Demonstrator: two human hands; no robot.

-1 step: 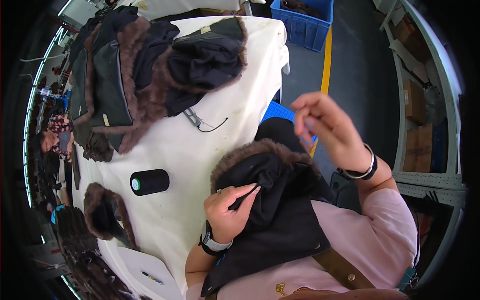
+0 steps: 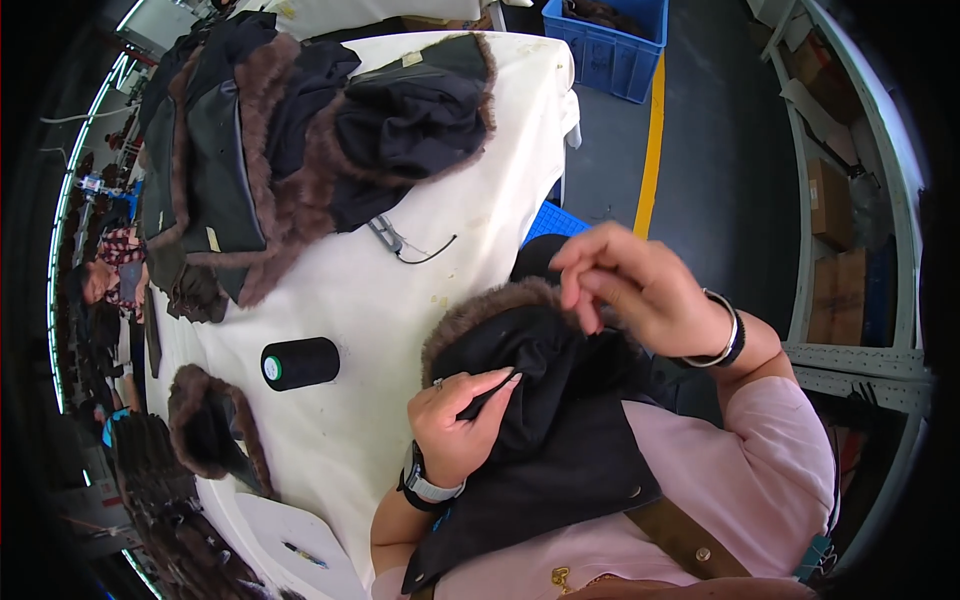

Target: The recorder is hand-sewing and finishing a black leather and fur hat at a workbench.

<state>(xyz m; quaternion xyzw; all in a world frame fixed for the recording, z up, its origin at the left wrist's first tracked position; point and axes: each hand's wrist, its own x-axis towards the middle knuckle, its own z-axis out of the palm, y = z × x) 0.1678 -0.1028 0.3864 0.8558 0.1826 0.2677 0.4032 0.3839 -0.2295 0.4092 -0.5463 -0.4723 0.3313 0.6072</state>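
Observation:
Against my lap lies a dark garment piece point(image 2: 590, 425) with black lining and a brown fur edge point(image 2: 480, 312). A fold of that lining is pinched between the thumb and fingers of my left hand point(image 2: 455, 425). Above the right part of the piece, my right hand point(image 2: 640, 295) hangs in the air with its fingers curled and thumb drawn in. Whatever those fingers may hold is too small to make out, and no thread can be seen clearly between the hands.
On the white-covered table point(image 2: 390, 320) stand a black thread spool point(image 2: 300, 364), small metal snips point(image 2: 384, 236) and a fur-trimmed piece point(image 2: 215, 425). Fur-trimmed garments point(image 2: 260, 150) lie piled beyond. A blue crate point(image 2: 605, 55) and shelving point(image 2: 850, 355) flank the floor. Another person point(image 2: 122, 265) is far left.
My right hand has come down and slightly left, closer to the garment piece. The left hand keeps its pinch on the lining in the same place.

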